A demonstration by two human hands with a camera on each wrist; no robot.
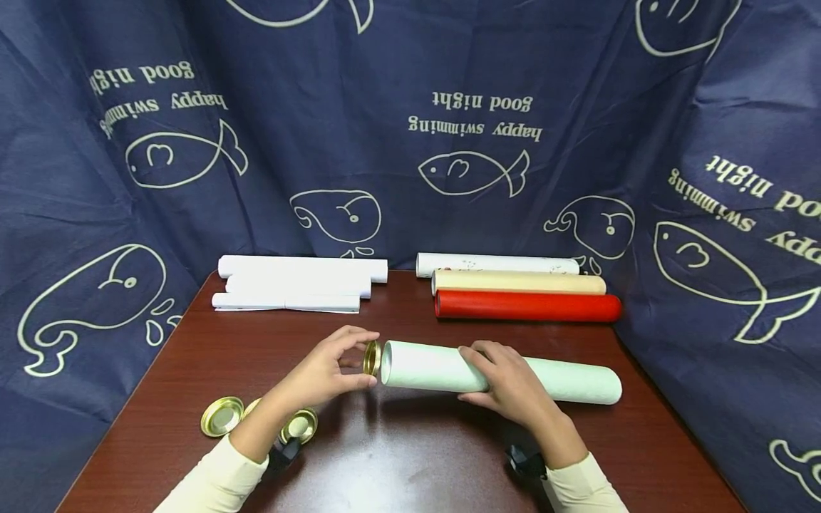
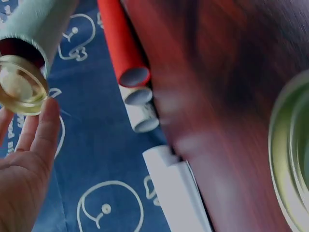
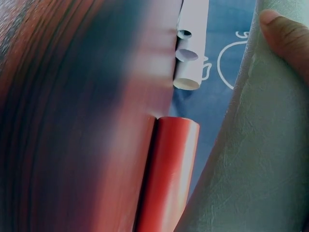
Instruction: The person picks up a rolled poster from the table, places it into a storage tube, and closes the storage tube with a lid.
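Observation:
My right hand (image 1: 509, 377) grips a pale green tube (image 1: 430, 367) around its middle; the tube lies crosswise, its open end facing left. Between the thumb and fingers of my left hand (image 1: 333, 367) is a round gold metal lid (image 1: 372, 358), stood on edge just off that open end. In the left wrist view the lid (image 2: 21, 87) overlaps the lower part of the dark tube mouth (image 2: 21, 50). The right wrist view has the thumb (image 3: 285, 36) lying along the green tube (image 3: 265, 130).
Several gold lids (image 1: 221, 417) lie by my left forearm, partly hidden by it. Rolled white paper (image 1: 298, 285) sits at the back left. A red tube (image 1: 526, 306), a cream tube (image 1: 519, 282) and a white patterned tube (image 1: 497, 263) lie at the back right, before the blue curtain (image 1: 398, 142).

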